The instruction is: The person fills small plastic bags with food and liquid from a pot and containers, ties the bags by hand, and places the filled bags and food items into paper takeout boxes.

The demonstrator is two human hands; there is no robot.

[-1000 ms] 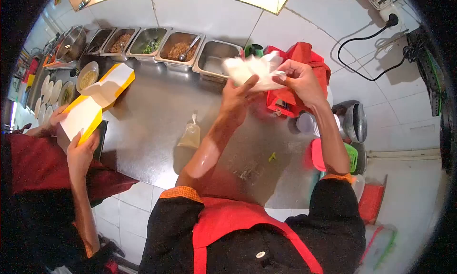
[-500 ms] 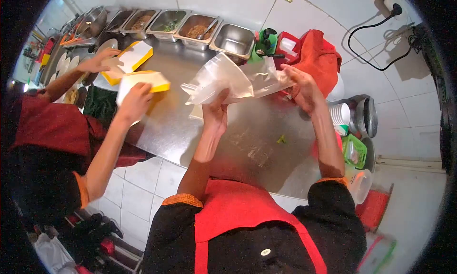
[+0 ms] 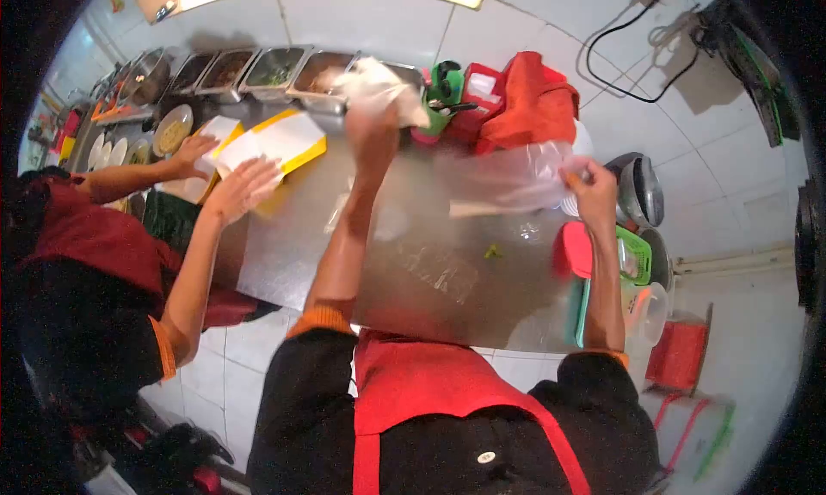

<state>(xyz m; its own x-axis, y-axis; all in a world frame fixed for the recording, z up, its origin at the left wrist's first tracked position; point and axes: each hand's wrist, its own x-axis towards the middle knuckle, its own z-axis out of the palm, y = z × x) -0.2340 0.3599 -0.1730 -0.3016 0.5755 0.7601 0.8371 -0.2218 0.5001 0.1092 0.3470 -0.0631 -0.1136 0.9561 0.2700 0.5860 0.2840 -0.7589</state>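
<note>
Pinching hazy clear bag with right hand, blurred left hand clutching pale bundle, pan partly hidden

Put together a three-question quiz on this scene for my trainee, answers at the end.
1. Multiple choice: what does the person's right hand hold?
A) a spoon
B) a clear plastic bag
C) a metal bowl
2. True or false: both of the co-worker's hands lie on the red cloth.
3. Short answer: which of the person's hands is nearer the row of metal trays?
Key:
1. B
2. False; the co-worker's hands are at the white-and-yellow cardboard.
3. The left hand, blurred here.
</note>
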